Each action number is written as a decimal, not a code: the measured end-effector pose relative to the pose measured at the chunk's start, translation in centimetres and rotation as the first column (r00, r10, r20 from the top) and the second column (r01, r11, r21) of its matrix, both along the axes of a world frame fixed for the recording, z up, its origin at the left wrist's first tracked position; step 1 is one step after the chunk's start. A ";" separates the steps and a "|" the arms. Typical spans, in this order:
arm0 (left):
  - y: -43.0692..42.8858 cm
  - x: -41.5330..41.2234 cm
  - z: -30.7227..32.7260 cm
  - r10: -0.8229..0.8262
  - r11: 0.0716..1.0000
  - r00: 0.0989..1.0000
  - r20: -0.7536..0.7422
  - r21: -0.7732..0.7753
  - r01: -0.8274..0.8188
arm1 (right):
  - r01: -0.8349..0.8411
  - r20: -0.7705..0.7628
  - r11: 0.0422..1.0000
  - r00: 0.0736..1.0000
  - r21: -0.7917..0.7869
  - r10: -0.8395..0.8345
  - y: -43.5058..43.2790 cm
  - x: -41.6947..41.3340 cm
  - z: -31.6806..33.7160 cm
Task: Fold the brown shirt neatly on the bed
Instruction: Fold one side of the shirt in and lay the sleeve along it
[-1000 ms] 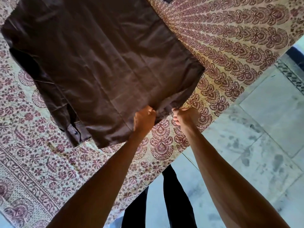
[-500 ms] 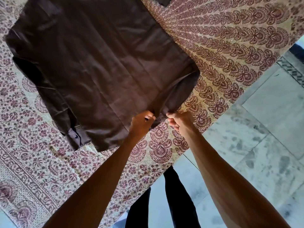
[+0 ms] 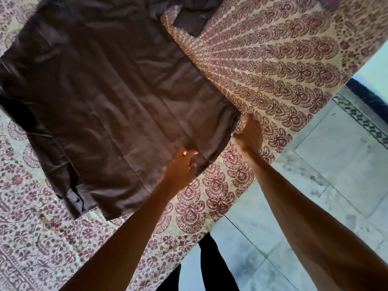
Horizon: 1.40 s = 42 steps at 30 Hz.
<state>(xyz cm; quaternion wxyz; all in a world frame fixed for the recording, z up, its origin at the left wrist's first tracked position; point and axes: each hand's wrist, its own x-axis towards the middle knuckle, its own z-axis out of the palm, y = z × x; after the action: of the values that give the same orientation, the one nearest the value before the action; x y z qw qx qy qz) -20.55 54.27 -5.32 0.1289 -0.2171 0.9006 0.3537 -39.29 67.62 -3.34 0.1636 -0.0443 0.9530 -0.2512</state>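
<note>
**Hem alignment before the first fold**

1. Position of the work item. The brown woven shirt (image 3: 109, 97) lies spread flat on the bed (image 3: 273, 59), which carries a cream sheet printed with maroon motifs. The garment occupies the view from 9 o'clock to the centre. Its hem faces the person, toward 5 o'clock. A buttoned cuff (image 3: 75, 199) projects from beneath the body panel at 8 o'clock. A brown fabric piece (image 3: 195, 19), probably the other sleeve, lies at 12 o'clock.

2. Left hand (image 3: 180, 166). It rests on the fabric just inside the hem, near the centre of the view. The grip is loosely spread: the fingers are relaxed and slightly bent, and nothing is pinched. This contact probably presses the hem flat and keeps the cloth from sliding.

3. Right hand (image 3: 248, 136). It sits at the hem corner, at 2 o'clock from the left hand. The hand is blurred and its fingertips are hidden against the cloth edge, so I cannot tell whether the grip pinches the corner or only touches it. Its place at the corner suggests squaring of the edge.

4. Placement rationale. The hem lies near the bed edge, with the pale stone-tile floor (image 3: 336, 164) at 4 o'clock, so both hands reach it without stretching. No fold appears made yet.

5. Containers. None is visible.
</note>
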 end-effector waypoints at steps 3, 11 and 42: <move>0.3 -2.3 -0.3 -0.123 0.991 0.992 0.039 0.060 0.120 | -0.156 -0.019 0.988 0.988 -0.005 0.156 -1.4 -2.8 0.0; -0.6 -5.5 -0.6 -0.045 0.989 0.999 -0.004 -0.143 0.044 | 0.012 -0.006 0.998 1.000 -0.061 -0.013 -2.3 -5.2 -0.6; -5.5 20.9 1.2 0.525 0.827 0.851 0.004 -0.237 -0.509 | -0.872 0.027 0.436 0.453 0.224 0.891 -9.9 22.8 -0.8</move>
<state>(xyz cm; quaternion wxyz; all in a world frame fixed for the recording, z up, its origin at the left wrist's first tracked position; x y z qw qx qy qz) 0.37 48.80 -4.12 0.0334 -0.4781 0.8376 0.2623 -16.46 57.67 -4.14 0.2285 -0.5291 0.8167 -0.0272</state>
